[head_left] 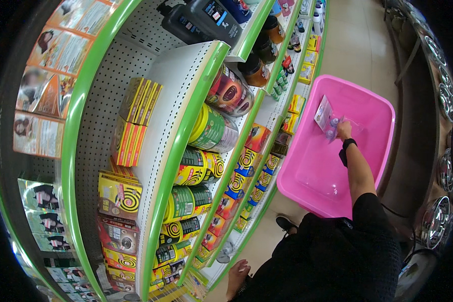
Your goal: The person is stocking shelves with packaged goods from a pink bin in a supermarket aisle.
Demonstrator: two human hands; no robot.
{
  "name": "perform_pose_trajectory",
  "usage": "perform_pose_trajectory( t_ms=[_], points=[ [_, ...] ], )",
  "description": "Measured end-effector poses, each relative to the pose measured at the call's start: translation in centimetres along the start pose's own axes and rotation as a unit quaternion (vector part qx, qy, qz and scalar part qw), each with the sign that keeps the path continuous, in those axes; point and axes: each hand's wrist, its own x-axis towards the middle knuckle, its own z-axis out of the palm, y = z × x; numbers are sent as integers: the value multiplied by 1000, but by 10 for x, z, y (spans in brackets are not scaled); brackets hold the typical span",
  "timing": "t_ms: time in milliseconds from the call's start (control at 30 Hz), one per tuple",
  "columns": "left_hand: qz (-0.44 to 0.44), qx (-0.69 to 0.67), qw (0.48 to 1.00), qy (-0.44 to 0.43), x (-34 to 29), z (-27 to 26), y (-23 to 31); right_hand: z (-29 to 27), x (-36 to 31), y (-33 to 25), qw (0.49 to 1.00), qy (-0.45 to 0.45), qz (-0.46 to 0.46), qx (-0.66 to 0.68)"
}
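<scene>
Right hand (344, 130) down in the pink tub (309, 166), fingers pinching a clear packet (331, 132)! Left hand (238, 272) hangs half-curled, seemingly empty, near the shelves (173, 171).

White lettering (217, 13) stands on the far black bottle (214, 22); a pale printed panel (229, 137) covers part of the green tub (206, 127); fine print (71, 56) on the left orange boxes (48, 98) is illegible.

1 clear plastic pack (330, 134), white card (323, 112) at 1 end, purplish pieces (334, 122) inside, slanted, in pink tub (307, 168)
</scene>
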Motion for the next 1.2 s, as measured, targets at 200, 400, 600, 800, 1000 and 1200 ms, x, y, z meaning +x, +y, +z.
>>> perform_pose_trajectory(
  t_ms=[200,400,600,800,1000,1200],
  points=[
    [-31,-29,998,-46,-14,8,18,3,86,49,993,26,-80,-85],
    [-30,-24,999,2,-32,12,4,64,42,16,995,-26,-63,-76],
    [-61,-51,996,-29,-34,17,20,53,23,22,972,-102,-193,-81],
    [-70,-106,992,8,-42,33,10,70,10,40,969,-63,-211,-112],
    [-25,-50,998,11,-23,59,-20,45,0,134,921,-162,-245,-256],
    [75,-16,997,9,-5,55,-19,-40,-92,196,838,-545,15,-20]
  ],
)
